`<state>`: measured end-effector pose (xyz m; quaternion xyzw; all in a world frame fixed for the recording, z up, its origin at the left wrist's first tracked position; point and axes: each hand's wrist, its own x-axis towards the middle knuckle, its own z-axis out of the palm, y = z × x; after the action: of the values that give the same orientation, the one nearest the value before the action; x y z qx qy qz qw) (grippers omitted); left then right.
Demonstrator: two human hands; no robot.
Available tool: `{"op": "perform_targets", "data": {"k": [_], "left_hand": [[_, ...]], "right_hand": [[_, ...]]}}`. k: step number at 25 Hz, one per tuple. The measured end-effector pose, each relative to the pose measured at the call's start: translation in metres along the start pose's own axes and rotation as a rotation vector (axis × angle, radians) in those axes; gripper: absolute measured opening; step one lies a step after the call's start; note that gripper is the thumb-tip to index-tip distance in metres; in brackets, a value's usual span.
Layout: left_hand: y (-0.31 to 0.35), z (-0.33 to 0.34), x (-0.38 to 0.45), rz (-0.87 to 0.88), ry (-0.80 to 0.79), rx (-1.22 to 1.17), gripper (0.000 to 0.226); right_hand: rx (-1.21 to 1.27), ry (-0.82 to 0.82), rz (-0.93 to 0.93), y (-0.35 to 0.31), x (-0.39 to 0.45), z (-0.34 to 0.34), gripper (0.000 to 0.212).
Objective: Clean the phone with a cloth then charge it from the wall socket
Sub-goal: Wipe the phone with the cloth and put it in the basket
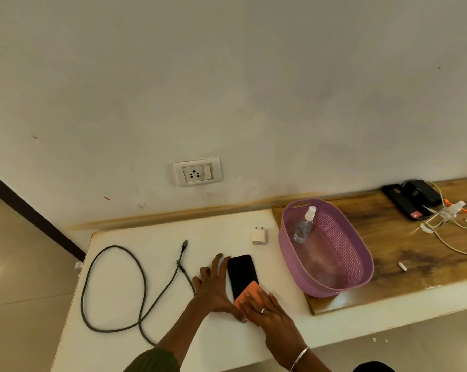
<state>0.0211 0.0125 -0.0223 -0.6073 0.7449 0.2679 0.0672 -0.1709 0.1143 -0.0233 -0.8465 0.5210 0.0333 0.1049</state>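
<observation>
A black phone (241, 273) lies screen up on the white table (146, 345). My left hand (213, 285) rests flat beside the phone's left edge, fingers spread, steadying it. My right hand (267, 308) presses an orange cloth (249, 291) onto the phone's near end. A dark charging cable (114, 285) lies looped on the table to the left. A white charger adapter (259, 235) stands behind the phone. The wall socket (197, 172) is on the wall above the table.
A purple basket (342, 267) holding a clear spray bottle (304, 224) sits on a wooden board (415, 253) to the right. Far right lie black devices (412, 200) and white cables (457, 237). The table's left edge drops to the floor.
</observation>
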Motion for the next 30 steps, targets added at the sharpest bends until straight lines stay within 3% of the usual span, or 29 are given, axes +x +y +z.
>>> {"op": "perform_targets", "data": {"k": [5,8,14,18,22,28,30], "left_hand": [[0.0,-0.001,-0.002,-0.013,-0.016,-0.032,0.163],[0.0,-0.001,-0.002,-0.01,-0.014,-0.03,0.163],[-0.001,0.0,-0.002,0.009,-0.001,-0.031,0.162],[0.0,0.0,-0.002,0.006,0.002,-0.036,0.162],[-0.001,-0.001,-0.003,-0.005,0.0,-0.024,0.162],[-0.001,0.001,-0.002,0.016,0.011,-0.036,0.161],[-0.002,0.001,-0.001,0.022,0.012,-0.035,0.161]], "right_hand": [[-0.055,0.149,0.145,0.016,-0.006,-0.003,0.101],[-0.029,0.12,0.223,0.015,-0.011,-0.001,0.106],[-0.118,0.096,0.067,0.003,-0.02,0.016,0.095],[-0.164,0.09,0.109,0.011,-0.024,0.009,0.094],[-0.101,0.099,0.204,0.013,-0.026,0.002,0.1],[-0.104,0.055,0.051,-0.001,-0.024,0.011,0.126],[-0.105,0.032,0.054,-0.001,-0.023,0.012,0.12]]}}
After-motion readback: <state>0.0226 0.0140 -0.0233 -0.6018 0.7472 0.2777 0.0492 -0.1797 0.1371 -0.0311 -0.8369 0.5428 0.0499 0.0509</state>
